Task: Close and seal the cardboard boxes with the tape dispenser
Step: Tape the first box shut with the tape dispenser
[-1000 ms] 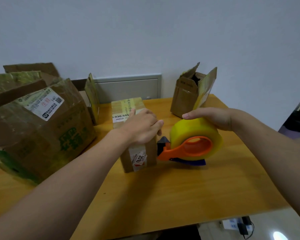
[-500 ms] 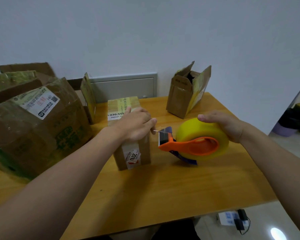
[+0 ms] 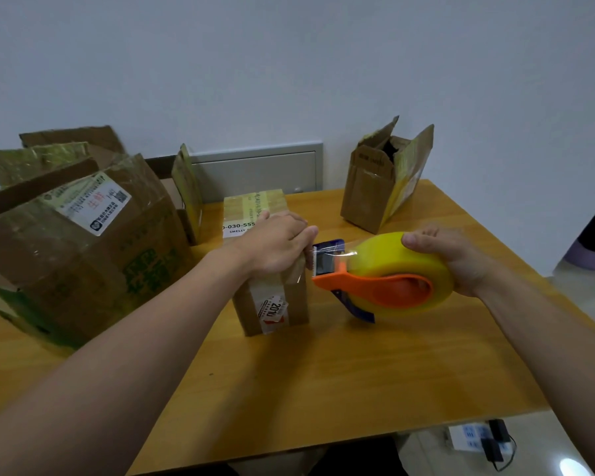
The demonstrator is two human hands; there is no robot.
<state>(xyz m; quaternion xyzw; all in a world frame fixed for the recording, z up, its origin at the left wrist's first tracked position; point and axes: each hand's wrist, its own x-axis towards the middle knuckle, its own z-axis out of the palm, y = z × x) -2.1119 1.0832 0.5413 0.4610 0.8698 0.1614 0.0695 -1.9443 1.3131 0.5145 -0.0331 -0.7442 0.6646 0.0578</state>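
On the wooden table (image 3: pixel 323 389) the right hand (image 3: pixel 461 259) grips the tape dispenser (image 3: pixel 385 276) - its fingers are curled around the yellow roll, and the orange handle faces the camera. The dispenser is lifted above the table, just to the right of the small box (image 3: pixel 289 304). A short strip of clear tape (image 3: pixel 334 254) runs from the roll to the box's upper edge. The left hand (image 3: pixel 275 245) lies on top of this closed box with fingers curled over its edge - it holds the box. Further left is a large box (image 3: pixel 83 255), flaps up. At the far right stands an open box (image 3: pixel 368 194)
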